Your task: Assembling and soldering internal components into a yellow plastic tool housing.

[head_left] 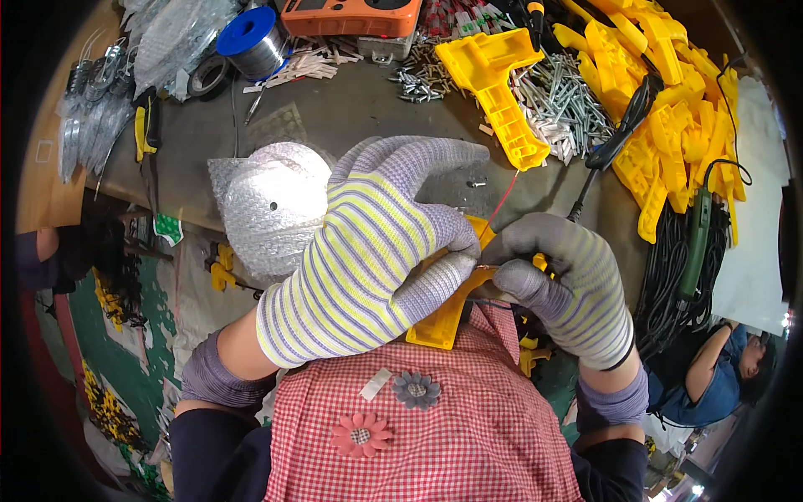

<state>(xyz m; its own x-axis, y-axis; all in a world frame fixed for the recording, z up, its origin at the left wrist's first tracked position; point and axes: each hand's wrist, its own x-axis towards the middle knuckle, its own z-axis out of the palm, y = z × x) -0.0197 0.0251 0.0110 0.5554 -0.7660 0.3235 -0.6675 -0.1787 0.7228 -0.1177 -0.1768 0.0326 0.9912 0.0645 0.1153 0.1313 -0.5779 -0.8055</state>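
Left hand (381, 243): wearing a striped knit glove; its thumb and a bent finger are coming close together at the near yellow casing (439, 328), while another finger is reaching out to the right. Whether the tips are pinching anything I cannot tell.
Right hand (577, 280): wearing a matching glove; its thumb and forefinger are nearly meeting beside the left thumb, with something thin showing between the hands, too small to make out.
Near yellow casing: lying under the hands at the near edge of the workbench (351, 105), partly covered by the gloves, just beyond the checked apron (418, 443).
Red wire (503, 202): running between the far yellow casing (516, 125) and the hands.
Loose screw (477, 182): lying on the bench just left of the wire.
Left side: a bubble-wrapped disc (280, 197) is resting beside the left hand; yellow-handled pliers (144, 134) are lying farther left.
Far side: a blue spool (251, 42) is standing left of an orange meter (351, 15).
Right side: yellow casings (677, 109) are lying heaped beyond a screw pile (573, 96).
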